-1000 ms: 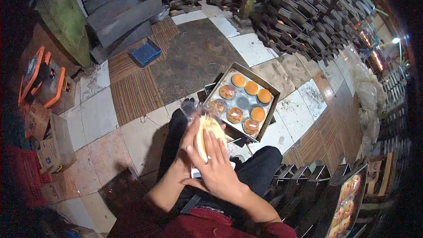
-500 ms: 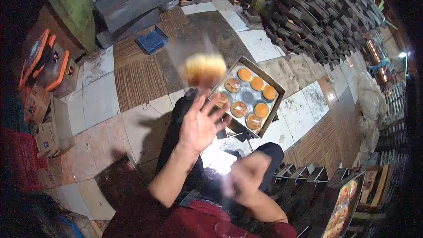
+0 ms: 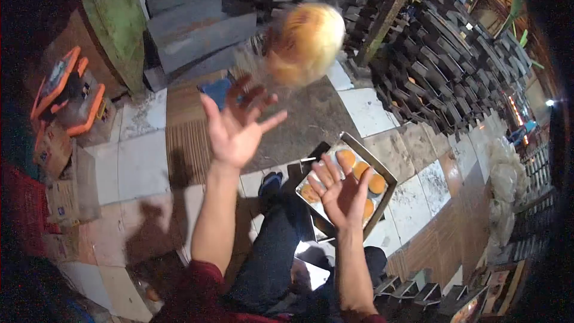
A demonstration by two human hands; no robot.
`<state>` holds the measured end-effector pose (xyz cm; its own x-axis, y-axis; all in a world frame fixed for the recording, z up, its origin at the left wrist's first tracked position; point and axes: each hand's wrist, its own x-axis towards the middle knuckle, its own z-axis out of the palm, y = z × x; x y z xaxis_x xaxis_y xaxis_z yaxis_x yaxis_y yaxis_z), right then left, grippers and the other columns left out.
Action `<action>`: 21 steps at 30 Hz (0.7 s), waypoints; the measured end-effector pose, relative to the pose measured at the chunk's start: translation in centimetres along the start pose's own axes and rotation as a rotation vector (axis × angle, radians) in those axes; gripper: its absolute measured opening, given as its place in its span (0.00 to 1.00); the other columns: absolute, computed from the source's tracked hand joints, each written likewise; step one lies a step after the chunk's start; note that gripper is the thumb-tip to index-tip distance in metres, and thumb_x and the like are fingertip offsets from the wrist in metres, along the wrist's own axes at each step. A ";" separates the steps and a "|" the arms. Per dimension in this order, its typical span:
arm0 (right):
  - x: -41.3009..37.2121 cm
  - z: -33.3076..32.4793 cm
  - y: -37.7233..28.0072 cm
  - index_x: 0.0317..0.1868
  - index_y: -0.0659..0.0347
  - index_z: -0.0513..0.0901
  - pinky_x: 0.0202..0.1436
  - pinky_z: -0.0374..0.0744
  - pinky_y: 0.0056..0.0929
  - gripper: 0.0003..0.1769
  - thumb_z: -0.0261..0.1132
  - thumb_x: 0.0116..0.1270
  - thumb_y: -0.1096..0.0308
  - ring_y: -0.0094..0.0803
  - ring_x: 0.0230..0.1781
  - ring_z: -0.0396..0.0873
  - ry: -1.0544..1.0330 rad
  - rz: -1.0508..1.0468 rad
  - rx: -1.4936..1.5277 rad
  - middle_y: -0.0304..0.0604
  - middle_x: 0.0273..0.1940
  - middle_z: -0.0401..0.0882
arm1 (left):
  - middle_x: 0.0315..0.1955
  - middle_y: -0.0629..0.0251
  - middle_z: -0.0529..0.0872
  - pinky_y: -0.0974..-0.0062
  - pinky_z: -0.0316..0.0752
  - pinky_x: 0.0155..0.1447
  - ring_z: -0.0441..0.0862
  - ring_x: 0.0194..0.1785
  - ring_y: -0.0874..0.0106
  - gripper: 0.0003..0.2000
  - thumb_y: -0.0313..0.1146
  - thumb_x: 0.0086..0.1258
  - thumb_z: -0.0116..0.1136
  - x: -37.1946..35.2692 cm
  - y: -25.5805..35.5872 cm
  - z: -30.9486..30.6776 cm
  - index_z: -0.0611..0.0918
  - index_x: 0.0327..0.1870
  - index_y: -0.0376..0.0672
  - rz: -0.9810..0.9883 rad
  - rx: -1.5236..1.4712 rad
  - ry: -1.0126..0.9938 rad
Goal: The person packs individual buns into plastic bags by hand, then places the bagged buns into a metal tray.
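Observation:
A round golden-brown bun [image 3: 308, 39] is in mid-air, blurred by motion, above and beyond both hands; its wrapping, if any, is too smeared to make out. My left hand [image 3: 236, 131] is raised below and left of it, fingers spread, holding nothing. Lower and to the right, my right hand [image 3: 344, 197] has its palm up and fingers apart, also with nothing in it. Behind the right hand stands a square dark-sided tray [image 3: 390, 197] on the floor. Orange-topped buns [image 3: 360, 171] sit inside, partly hidden by that hand.
Dark stacked slats [image 3: 454, 78] fill the back right, beside a slanted post [image 3: 391, 15]. Grey blocks [image 3: 200, 39] rise at the back left. Orange-edged bins [image 3: 84, 104] and a red crate [image 3: 27, 203] stand left. A bright white thing [image 3: 314, 274] lies near my legs.
The bun has risen away from my left hand, up the view. My left hand has lifted leftward. My right hand has moved up from my lap in front of the tray and opened.

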<state>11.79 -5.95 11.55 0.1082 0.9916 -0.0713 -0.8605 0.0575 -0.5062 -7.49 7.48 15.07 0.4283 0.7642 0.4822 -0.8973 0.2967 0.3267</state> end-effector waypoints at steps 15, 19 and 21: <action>-9.6 -0.1 1.1 0.69 0.44 0.45 0.46 0.79 0.35 0.33 0.52 0.70 0.61 0.40 0.53 0.72 0.286 -0.277 -0.672 0.52 0.61 0.60 | 0.61 0.57 0.67 0.60 0.65 0.62 0.66 0.62 0.62 0.34 0.64 0.66 0.30 -12.3 -9.3 6.8 0.60 0.65 0.46 -0.361 0.185 0.488; -19.0 -3.6 5.0 0.66 0.55 0.56 0.57 0.71 0.34 0.25 0.48 0.71 0.64 0.38 0.59 0.66 0.435 0.163 -0.503 0.50 0.57 0.66 | 0.65 0.58 0.60 0.65 0.61 0.66 0.59 0.67 0.63 0.33 0.59 0.68 0.35 -21.9 -11.5 9.9 0.55 0.68 0.47 -0.622 0.044 0.692; -21.2 -3.7 5.2 0.62 0.56 0.63 0.52 0.72 0.30 0.24 0.49 0.70 0.54 0.32 0.49 0.71 0.420 0.287 -0.643 0.46 0.57 0.69 | 0.66 0.60 0.58 0.61 0.53 0.68 0.56 0.68 0.63 0.30 0.57 0.69 0.37 -27.0 -13.1 11.6 0.58 0.66 0.48 -0.617 0.392 0.710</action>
<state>6.87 -27.13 7.25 0.2145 0.8241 -0.5243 -0.4436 -0.3961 -0.8040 -6.03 -23.65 7.20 0.5278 0.7425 -0.4124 -0.3888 0.6429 0.6599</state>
